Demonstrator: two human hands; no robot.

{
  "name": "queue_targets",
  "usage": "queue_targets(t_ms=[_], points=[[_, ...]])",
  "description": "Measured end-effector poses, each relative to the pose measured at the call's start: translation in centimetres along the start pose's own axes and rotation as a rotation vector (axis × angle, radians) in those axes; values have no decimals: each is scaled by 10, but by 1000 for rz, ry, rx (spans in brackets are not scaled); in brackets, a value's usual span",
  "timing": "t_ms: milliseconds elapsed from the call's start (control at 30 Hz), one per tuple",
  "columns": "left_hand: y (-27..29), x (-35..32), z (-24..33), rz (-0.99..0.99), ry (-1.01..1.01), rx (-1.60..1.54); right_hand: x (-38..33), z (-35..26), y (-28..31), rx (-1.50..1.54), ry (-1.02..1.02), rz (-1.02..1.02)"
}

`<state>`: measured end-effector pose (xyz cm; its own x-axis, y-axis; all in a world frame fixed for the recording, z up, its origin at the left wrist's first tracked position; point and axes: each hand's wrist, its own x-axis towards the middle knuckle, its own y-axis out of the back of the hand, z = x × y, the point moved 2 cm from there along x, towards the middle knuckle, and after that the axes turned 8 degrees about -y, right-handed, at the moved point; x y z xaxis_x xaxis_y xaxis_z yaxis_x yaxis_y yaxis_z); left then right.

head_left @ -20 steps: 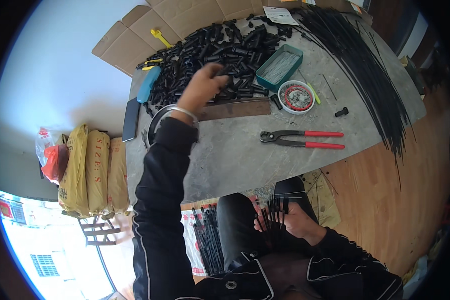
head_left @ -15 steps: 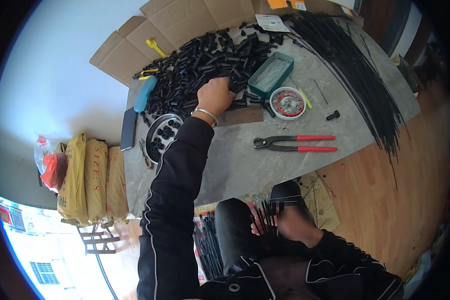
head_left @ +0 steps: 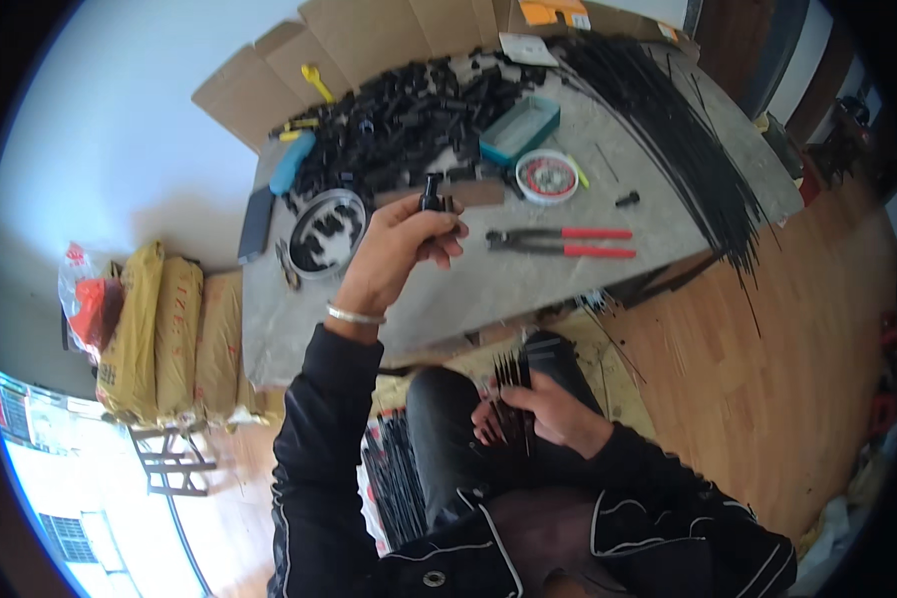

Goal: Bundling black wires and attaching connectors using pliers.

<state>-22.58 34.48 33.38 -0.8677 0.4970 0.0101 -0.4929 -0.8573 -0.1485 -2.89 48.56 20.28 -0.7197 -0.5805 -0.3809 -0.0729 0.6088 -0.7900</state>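
Raised over the near part of the table, my left hand (head_left: 394, 249) is closed around a short black cylindrical fitting (head_left: 432, 193) with a narrower neck, pointing upward. Another dark piece shows by its fingertips; I cannot make out how many are held. My right hand (head_left: 566, 411) rests above my lap, gripping a bundle of thin black rods (head_left: 513, 371), whose ends stick up. A loose pile of black fittings (head_left: 399, 130) covers the back of the table. Beyond my left hand lies a flat brown strip (head_left: 478, 191).
Red-handled pincers (head_left: 593, 243) lie on the grey table (head_left: 419, 319). Nearby are a round metal dish (head_left: 309, 261) of small black parts, a white bowl (head_left: 546, 177), a green tray (head_left: 520, 130), and a phone (head_left: 256, 227). Long black rods (head_left: 668, 130) overhang the right edge.
My left hand has drawn back from the pile toward me and lifted, bringing a black fitting. The right hand keeps the rods. The whole view has shifted slightly.
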Motion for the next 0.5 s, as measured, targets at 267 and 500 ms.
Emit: queue_targets(t_ms=[267, 500], points=[[-23, -166, -80, 265, 31, -476, -17, 13, -45, -145, 79, 101], [-15, -201, -104, 371, -102, -632, -28, 33, -68, -268, 147, 87]])
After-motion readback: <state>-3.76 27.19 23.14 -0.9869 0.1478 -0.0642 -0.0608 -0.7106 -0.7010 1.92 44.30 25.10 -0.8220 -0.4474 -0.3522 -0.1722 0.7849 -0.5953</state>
